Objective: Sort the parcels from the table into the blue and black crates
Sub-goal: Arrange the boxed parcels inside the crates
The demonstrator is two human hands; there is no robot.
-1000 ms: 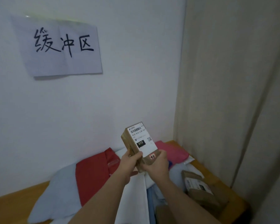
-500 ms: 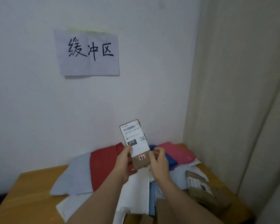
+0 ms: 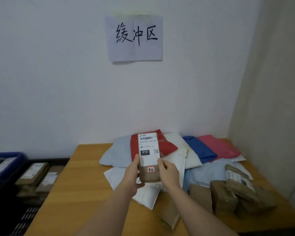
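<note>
White walls meet at a corner above a wooden tabletop (image 3: 85,176) heaped with soft mailers and cardboard boxes. Both hands hold a small brown parcel (image 3: 149,157) upright over the pile, label toward the camera, its long axis vertical: left hand (image 3: 132,174) grips its left edge, right hand (image 3: 169,172) its right. The blue crate (image 3: 6,165) and black crate (image 3: 26,217) sit low to the left, so the left hand is nearer.

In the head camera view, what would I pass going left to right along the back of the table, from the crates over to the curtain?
Blue crate → black crate → pale blue bag → red bag → white bag → dark blue bag → pink bag → beige curtain.
</note>
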